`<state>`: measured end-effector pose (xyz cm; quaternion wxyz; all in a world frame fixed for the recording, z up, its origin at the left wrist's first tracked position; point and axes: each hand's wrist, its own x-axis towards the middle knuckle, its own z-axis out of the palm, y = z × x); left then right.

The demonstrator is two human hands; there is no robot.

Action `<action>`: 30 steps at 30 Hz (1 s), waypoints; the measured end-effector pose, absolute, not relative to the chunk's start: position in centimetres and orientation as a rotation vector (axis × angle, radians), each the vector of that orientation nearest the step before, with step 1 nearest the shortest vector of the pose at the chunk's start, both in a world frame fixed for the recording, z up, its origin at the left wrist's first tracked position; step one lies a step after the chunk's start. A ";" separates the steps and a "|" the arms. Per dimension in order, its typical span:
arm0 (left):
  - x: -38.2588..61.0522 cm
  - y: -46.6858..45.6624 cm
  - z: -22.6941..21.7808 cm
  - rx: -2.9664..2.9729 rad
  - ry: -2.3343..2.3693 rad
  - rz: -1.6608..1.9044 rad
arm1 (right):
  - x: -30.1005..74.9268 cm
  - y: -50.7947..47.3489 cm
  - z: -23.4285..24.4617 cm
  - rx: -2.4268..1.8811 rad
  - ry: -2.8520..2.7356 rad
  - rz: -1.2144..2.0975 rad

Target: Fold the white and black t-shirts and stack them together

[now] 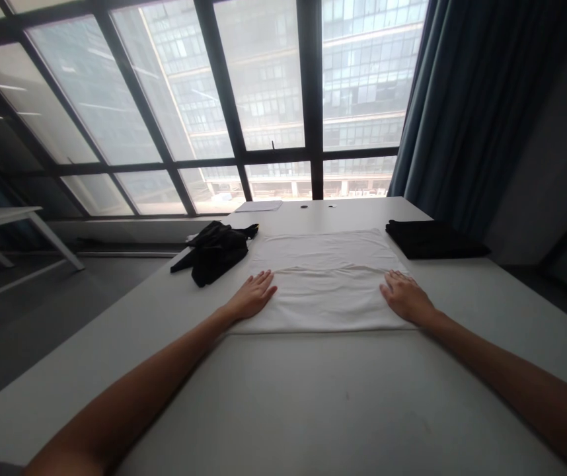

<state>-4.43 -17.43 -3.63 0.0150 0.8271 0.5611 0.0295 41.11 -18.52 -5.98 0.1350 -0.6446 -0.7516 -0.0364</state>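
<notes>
Head view. Item one: white, rectangular tabletop [333, 396], the surface that carries the rest. Item two: white, soft fabric piece [330, 301], laid flat mid-surface, its straight near border roughly square to the surface's left-right direction; longer side apparently left to right, foreshortening allowed for. Left hand [254, 294]: palm down on the fabric's left border, fingers extended, nothing gripped. Right hand [406, 296]: likewise flat on the right border, nothing gripped. Governing relation: fabric lies between the hands, rightward of the left and leftward of the right, both touching, neither clearly nearer. A shallow crease crosses it at about fingertip level. Beyond, at the surface's left edge: crumpled black fabric heap [219, 252]. At the right edge: folded black fabric stack [435, 239]. Near the far left corner: thin white sheet [258, 206], material uncertain.
</notes>
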 end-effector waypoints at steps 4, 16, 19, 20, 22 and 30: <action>-5.2 -17.3 -3.6 2.545 1.782 0.044 | 41.3 -18.5 -5.9 -1.869 -2.182 -0.102; -1.1 -20.0 -3.3 2.628 1.505 0.121 | 40.3 -19.4 -5.3 -1.466 -2.338 -0.131; -1.0 -20.1 -3.5 2.628 1.510 0.102 | 40.2 -19.4 -5.1 -1.489 -2.427 0.044; -1.1 -20.0 -3.5 2.630 1.516 0.102 | 40.2 -19.3 -5.2 -1.520 -2.427 0.075; -1.1 -20.0 -3.4 2.632 1.524 0.095 | 40.2 -19.1 -5.3 -1.569 -2.411 0.092; -1.3 -19.6 -3.2 2.582 1.551 0.059 | 40.4 -18.8 -5.7 -1.666 -2.368 0.048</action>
